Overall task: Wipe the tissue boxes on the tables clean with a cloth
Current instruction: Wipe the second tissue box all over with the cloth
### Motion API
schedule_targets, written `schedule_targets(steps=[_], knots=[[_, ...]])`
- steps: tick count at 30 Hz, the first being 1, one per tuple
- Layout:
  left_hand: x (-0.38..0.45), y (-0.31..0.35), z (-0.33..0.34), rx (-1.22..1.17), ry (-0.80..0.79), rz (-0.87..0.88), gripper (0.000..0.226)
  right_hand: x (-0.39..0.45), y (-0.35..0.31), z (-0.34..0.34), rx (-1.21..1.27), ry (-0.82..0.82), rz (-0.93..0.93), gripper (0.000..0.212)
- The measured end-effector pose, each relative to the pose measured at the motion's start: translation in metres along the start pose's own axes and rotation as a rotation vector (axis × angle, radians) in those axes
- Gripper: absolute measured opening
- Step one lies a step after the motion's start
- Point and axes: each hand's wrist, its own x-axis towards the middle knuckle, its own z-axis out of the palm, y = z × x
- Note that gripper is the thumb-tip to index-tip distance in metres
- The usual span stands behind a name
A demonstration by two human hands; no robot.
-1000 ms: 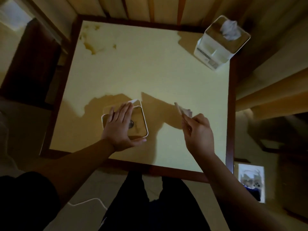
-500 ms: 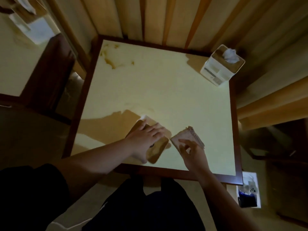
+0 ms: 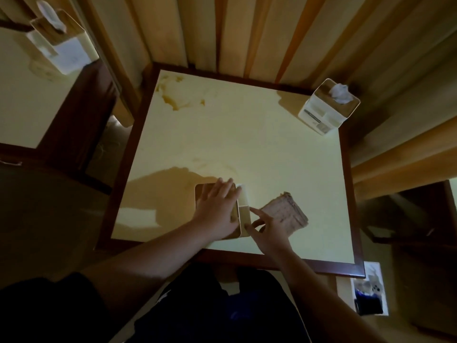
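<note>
Looking down at the square table (image 3: 222, 134), I see my left hand (image 3: 217, 209) lying flat with straight fingers on the wooden lid of the near tissue box (image 3: 243, 214), which stands close to the table's front edge. My right hand (image 3: 268, 231) is just beside that box on its right; the forefinger reaches to the box's pale side wall and the thumb touches its lower corner, while the other fingers rest on the cloth (image 3: 286, 214). I cannot tell whether those fingers pinch the cloth or only lie on it. The cloth is a folded, brownish piece lying on the tabletop, close to the box's right side but apart from it.

A second tissue box (image 3: 321, 115) stands at the far right corner of the same table, a white tissue poking from its wooden top, well apart from both hands. A brown stain (image 3: 173, 100) marks the tabletop near the far left corner. To the left, on a neighbouring table (image 3: 24, 107), a third tissue box (image 3: 61, 53) stands with a tissue sticking up. Wooden slats (image 3: 247, 33) run behind the table. Below the table's front right corner a small white container (image 3: 369, 288) holds dark items too dim to make out. My arms throw a broad shadow over the tabletop left of the near box.
</note>
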Motion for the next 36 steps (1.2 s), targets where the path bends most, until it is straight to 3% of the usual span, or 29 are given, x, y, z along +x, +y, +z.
schedule_targets(steps=[5, 8, 14, 20, 25, 28, 30, 36], knots=[[0.009, 0.026, 0.028, 0.089, 0.062, -0.198, 0.098, 0.004, -0.002, 0.008, -0.132, 0.043, -0.017, 0.065], [0.012, 0.031, 0.034, 0.113, 0.073, -0.246, 0.097, 0.005, -0.005, 0.012, -0.193, 0.065, -0.032, 0.063], [0.008, 0.011, 0.037, 0.138, 0.112, -0.142, 0.088, -0.005, -0.021, 0.017, -0.353, 0.168, -0.064, 0.061], [-0.007, -0.021, 0.032, -0.013, 0.229, -0.054, 0.085, -0.017, -0.039, 0.015, -0.572, 0.238, -0.227, 0.067], [-0.028, -0.058, 0.031, -0.182, 0.276, 0.008, 0.088, -0.020, -0.061, 0.020, -0.674, 0.430, -0.477, 0.064], [-0.040, -0.085, 0.029, -0.165, 0.291, 0.000, 0.091, -0.019, -0.076, 0.032, -0.649, 0.503, -0.634, 0.060], [-0.048, -0.102, 0.028, -0.143, 0.298, -0.052, 0.091, -0.016, -0.086, 0.038, -0.645, 0.490, -0.707, 0.057], [-0.070, -0.151, 0.026, -0.107, 0.215, -0.158, 0.083, -0.011, -0.124, 0.049, -0.678, 0.248, -0.856, 0.068]])
